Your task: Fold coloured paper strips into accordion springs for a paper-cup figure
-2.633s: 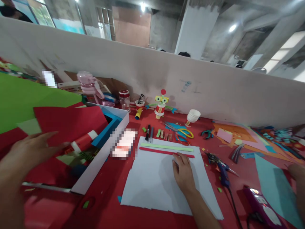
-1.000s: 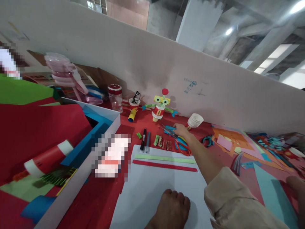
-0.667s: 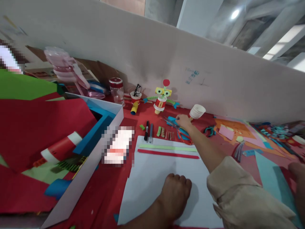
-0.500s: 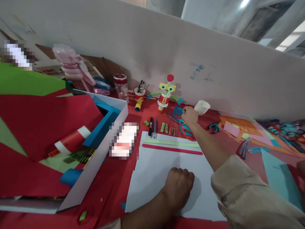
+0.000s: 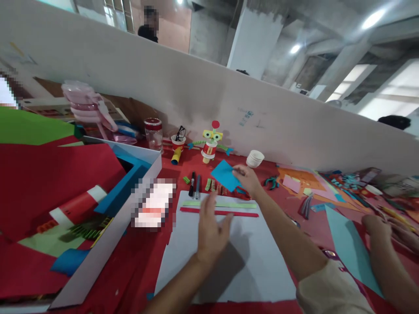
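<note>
My right hand (image 5: 246, 178) pinches the right corner of a square of blue paper (image 5: 225, 175), held up over the far part of the table. Raised above a large white sheet (image 5: 225, 257), my left hand (image 5: 212, 229) has its fingers apart and holds nothing. A light green paper strip (image 5: 234, 204) and a red paper strip (image 5: 237, 213) lie across the sheet's far end, partly behind my left hand. Beyond them lie a black marker (image 5: 191, 184), a grey pen (image 5: 198, 186) and small folded paper springs (image 5: 212, 185). A paper-cup robot figure (image 5: 209, 150) stands behind.
On the left stands a white-walled box (image 5: 108, 231) holding coloured paper and a red cup. Stacked white cups (image 5: 255, 158) sit near the partition (image 5: 196, 91). To the right are pliers (image 5: 271, 182), paper scraps, a teal sheet (image 5: 350, 248) and another person's hands (image 5: 376, 224).
The right hand has lifted the blue paper square off the table. My left hand has gone from a fist on the white sheet to raised with fingers apart. The view has tilted up.
</note>
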Available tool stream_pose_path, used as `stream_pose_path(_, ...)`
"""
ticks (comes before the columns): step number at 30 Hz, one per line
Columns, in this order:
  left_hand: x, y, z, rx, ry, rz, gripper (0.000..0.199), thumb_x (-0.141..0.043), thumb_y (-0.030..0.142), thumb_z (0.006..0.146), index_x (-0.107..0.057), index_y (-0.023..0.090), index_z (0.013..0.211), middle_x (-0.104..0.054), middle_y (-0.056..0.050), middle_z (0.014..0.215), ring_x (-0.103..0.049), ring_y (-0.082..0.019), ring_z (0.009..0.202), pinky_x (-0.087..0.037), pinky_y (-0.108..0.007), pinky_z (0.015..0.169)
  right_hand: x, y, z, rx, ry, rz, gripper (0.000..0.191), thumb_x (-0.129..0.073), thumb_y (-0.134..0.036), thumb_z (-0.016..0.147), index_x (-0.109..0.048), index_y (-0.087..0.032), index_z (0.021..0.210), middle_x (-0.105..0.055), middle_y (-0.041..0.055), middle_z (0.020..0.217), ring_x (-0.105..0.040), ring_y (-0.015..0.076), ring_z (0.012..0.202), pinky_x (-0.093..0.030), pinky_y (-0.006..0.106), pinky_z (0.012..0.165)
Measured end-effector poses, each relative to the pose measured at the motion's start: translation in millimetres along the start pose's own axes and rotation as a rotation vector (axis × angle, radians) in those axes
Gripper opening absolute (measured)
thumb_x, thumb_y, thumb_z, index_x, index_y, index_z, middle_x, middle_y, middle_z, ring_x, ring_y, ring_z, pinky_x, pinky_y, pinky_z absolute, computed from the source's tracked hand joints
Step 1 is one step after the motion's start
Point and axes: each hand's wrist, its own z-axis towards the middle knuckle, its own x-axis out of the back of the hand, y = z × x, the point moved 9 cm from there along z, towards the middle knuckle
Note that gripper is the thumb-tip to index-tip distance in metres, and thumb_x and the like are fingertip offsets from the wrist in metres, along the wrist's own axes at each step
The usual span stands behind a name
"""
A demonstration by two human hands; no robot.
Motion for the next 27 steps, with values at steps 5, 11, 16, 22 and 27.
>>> stream_pose_path(5, 17.5, -44.2, 26.0, 0.387, -0.042, -0.396, 0.044, -0.066, 0.036, 0.071, -0.059, 0.018, 0.11, -0.063, -0.009, 0.105, -0.06, -0.021, 0.087, -0.049, -0.031, 0.071, -22.6, -27.7, -72.0, -0.108, -0.211, 0.461, 0.02, -0.065, -0.039, 0.072, -0.065, -0.02, 0.08, -0.063, -0.0006, 0.073, -0.057, 0.0148, 0.067, -0.044, 0.026, 0.061)
stream_pose_path(11, 21.5, -51.7, 14.5, 0.59, -0.132, -0.59, 0.026, -0.07, 0.029, 0.063, -0.063, 0.017, 0.084, -0.064, 0.0, 0.072, -0.058, -0.014, 0.065, -0.046, -0.024, 0.057, -41.8, -15.9, -132.0, -0.429, -0.085, 0.949, 0.044, -0.071, -0.038, 0.07, -0.053, -0.027, 0.109, -0.065, -0.0016, 0.078, -0.061, 0.015, 0.069, -0.048, 0.028, 0.065)
stream_pose_path(16, 6.5, -40.2, 6.0, 0.605, -0.384, -0.601, 0.022, -0.069, 0.023, 0.064, -0.063, 0.017, 0.084, -0.064, 0.001, 0.068, -0.06, -0.013, 0.059, -0.046, -0.024, 0.054, -46.9, -5.4, -146.9, -0.43, -0.098, 0.928, 0.022, -0.067, -0.038, 0.073, -0.061, -0.018, 0.08, -0.06, -0.0012, 0.066, -0.055, 0.0114, 0.059, -0.045, 0.024, 0.058)
stream_pose_path(22, -5.0, -50.9, 0.7, 0.678, -0.467, -0.633, 0.007, -0.068, 0.016, 0.064, -0.069, 0.015, 0.071, -0.067, -0.001, 0.066, -0.06, -0.011, 0.058, -0.048, -0.02, 0.056, -50.2, 7.6, -148.6, -0.491, -0.101, 1.056, 0.009, -0.066, -0.024, 0.071, -0.065, -0.021, 0.079, -0.058, -0.0037, 0.064, -0.05, 0.009, 0.053, -0.039, 0.021, 0.05)
stream_pose_path(27, -7.2, -55.0, -0.4, 0.749, -0.369, -0.809, 0.009, -0.065, 0.012, 0.067, -0.071, 0.013, 0.073, -0.072, -0.005, 0.081, -0.062, -0.009, 0.058, -0.05, -0.017, 0.056, -51.9, 2.2, -149.4, -0.506, -0.132, 1.199, 0.013, -0.065, -0.021, 0.07, -0.068, -0.02, 0.082, -0.062, -0.0006, 0.067, -0.054, 0.0097, 0.056, -0.04, 0.022, 0.053)
